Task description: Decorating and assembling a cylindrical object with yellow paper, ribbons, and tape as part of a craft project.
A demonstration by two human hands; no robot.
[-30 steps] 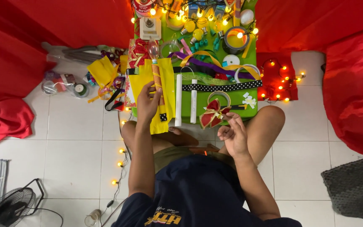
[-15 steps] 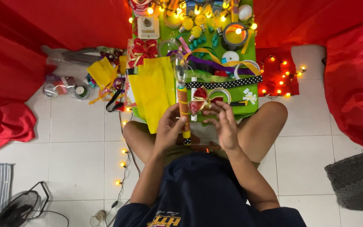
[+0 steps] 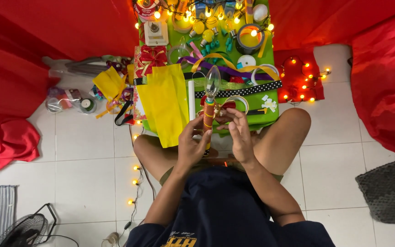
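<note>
The left hand (image 3: 189,145) is clamped around an orange-wrapped stick (image 3: 208,118) topped with a clear bulb (image 3: 212,82), held above the green bench (image 3: 270,116). The right hand (image 3: 239,135) pinches a red bow (image 3: 220,107) against it, seemingly attaching it; fastening needs steadiness. Fingers hide the join.

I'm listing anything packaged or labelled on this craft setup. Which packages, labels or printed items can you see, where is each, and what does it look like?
Gift box: back left of the green board, square, patterned wrap, red bow on top.
Labelled tape roll: far left top corner, round, red and white.
Clear plastic bags: floor at left, holding ribbon spools.
Print on them is too small to tell.
No screens or signs in view.
</note>
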